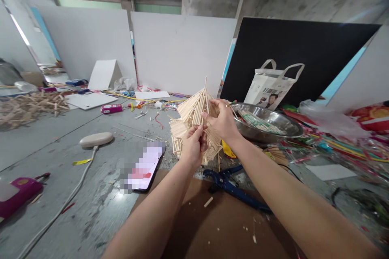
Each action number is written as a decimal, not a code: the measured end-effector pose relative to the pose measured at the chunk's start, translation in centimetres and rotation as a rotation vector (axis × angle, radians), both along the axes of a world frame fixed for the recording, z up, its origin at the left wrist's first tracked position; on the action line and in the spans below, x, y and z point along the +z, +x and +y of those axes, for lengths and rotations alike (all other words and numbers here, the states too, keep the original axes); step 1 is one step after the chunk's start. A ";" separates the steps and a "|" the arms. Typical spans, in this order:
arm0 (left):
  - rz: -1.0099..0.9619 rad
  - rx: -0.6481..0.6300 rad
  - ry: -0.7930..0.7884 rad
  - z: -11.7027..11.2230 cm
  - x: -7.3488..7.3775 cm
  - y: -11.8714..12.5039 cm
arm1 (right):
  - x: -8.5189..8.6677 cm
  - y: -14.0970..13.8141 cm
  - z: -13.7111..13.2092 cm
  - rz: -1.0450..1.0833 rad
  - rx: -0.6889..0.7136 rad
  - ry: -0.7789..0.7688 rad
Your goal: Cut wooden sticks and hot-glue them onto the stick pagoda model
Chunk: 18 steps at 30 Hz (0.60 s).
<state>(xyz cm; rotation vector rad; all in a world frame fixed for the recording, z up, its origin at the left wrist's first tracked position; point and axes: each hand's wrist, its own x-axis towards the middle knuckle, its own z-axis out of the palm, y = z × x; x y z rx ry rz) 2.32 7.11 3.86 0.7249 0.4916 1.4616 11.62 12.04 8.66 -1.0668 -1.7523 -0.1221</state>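
A tower-like model of pale wooden sticks (190,107) stands in front of me, with a pointed roof and one stick rising from its peak. My left hand (193,142) is closed in a pinch at the roof's lower front edge; the fingertips partly hide what they grip. On the roof's right side, my right hand (223,120) holds the slope, thumb in front and fingers reaching behind. A ring shows on one of its fingers. Below the hands, a blue-handled cutter (234,190) lies on a brown board (209,226). The model's lower tiers are partly covered by my hands.
A phone (145,166) lies left of the board. Farther left are a white device with a cable (96,140) and a purple tool (21,194). A metal basin (267,123) with sticks stands at right, before a white bag (269,85). Stick piles (33,107) lie far left.
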 end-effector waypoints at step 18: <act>0.027 0.046 -0.028 -0.2 0.2 0.2 | -0.1 0.1 0.1 0.005 0.010 0.009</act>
